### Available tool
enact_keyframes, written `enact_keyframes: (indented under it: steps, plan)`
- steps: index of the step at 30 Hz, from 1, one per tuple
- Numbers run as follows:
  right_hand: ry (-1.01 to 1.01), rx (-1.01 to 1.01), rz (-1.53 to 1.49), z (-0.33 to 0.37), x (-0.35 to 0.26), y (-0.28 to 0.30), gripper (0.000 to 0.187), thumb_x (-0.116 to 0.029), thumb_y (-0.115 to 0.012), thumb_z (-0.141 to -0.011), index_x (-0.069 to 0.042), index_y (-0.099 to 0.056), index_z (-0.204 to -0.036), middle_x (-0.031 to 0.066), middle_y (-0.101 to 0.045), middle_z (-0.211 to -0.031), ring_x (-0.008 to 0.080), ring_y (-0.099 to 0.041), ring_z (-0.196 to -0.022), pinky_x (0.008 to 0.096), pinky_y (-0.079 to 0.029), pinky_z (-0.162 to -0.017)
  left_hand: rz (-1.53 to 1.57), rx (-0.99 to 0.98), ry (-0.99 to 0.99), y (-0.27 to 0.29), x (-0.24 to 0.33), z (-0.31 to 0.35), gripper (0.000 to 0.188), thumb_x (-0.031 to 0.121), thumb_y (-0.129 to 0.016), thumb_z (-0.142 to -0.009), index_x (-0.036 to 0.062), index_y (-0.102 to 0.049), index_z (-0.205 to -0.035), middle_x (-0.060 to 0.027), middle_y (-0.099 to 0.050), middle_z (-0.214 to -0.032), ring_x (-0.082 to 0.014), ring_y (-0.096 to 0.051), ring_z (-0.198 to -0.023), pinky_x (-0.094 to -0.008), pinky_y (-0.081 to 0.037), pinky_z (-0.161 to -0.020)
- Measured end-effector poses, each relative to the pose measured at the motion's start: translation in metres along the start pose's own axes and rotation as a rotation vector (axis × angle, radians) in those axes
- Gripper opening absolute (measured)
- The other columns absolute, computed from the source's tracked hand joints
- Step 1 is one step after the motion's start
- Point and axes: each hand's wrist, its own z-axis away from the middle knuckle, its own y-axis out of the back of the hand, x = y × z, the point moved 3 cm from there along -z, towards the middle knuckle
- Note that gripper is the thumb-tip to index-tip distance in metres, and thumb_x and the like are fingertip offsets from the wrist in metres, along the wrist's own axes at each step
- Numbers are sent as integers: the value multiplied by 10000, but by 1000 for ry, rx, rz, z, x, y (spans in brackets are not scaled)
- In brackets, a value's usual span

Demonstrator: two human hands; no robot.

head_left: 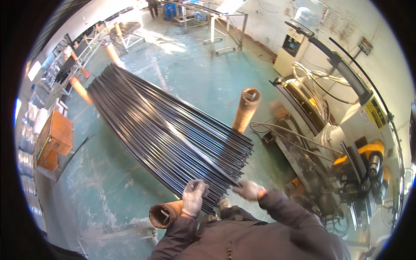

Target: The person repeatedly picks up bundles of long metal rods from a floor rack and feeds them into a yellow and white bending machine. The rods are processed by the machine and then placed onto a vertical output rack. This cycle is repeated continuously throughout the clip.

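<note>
A wide layer of long, dark, shiny metal rods [160, 130] stretches from near my body to the far left, with uneven near ends. One rod [186, 145] lies slantwise over the others, looking paler where it catches the light. Its near end is in my right hand [249, 190], which wears a pale work glove and is slightly blurred. My left hand [193, 197], also gloved, is over the near left edge of the layer. Its fingers are curled together, and whatever may be between them is too small to make out.
Brown cardboard-like tubes stand upright by the rods, one at near left [161, 215] and another at right [247, 108]. A cutting machine [359, 160] with cables is on the right. A wooden cabinet [55, 136] stands left; metal frame tables [216, 26] are farther back.
</note>
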Motion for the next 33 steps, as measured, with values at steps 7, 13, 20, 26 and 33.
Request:
enact_keyframes:
  steps: [7,13,20,26,33]
  plan:
    - [-422,96,423,311,130,-74,495,-518,-717,-1038,-44,-700,-1181,282,-788,-997,520,-766,-964,588,-593,-835,449,34,443,-8,-98,-62,365,473,-761,-1083,126,-692,-1173,-93,-745,-1016,-308,-711,-884,-521,-595,-807]
    - [-655,240,493,445,162,-109,319,-403,-732,-1004,-92,-741,-1076,214,-792,-930,443,-784,-927,575,-604,-814,845,-148,373,-30,-83,-82,450,428,-611,-1174,-15,-673,-1134,-148,-734,-1028,-336,-725,-913,-505,-636,-887]
    - [-507,719,371,398,191,-121,154,-277,-748,-846,-143,-774,-916,159,-791,-879,416,-786,-854,557,-610,-761,437,-152,330,-90,-43,-38,238,243,-677,-1139,28,-662,-1039,-107,-669,-914,-265,-613,-776,-412,-544,-744]
    - [-606,918,445,492,378,-74,77,-122,-722,-822,-96,-774,-873,197,-771,-895,436,-764,-958,550,-602,-835,334,-423,57,-209,36,8,195,235,-738,-1112,64,-769,-1201,-63,-768,-1014,-189,-717,-916,-368,-618,-859]
    - [-1328,2251,-37,618,530,-27,564,-202,-769,-1007,74,-568,-1457,265,-718,-1392,350,-743,-1117,462,-602,-1003,410,-733,-119,-368,143,32,298,216,-693,-1150,39,-674,-1389,-44,-770,-1110,-148,-730,-995,-328,-626,-871]
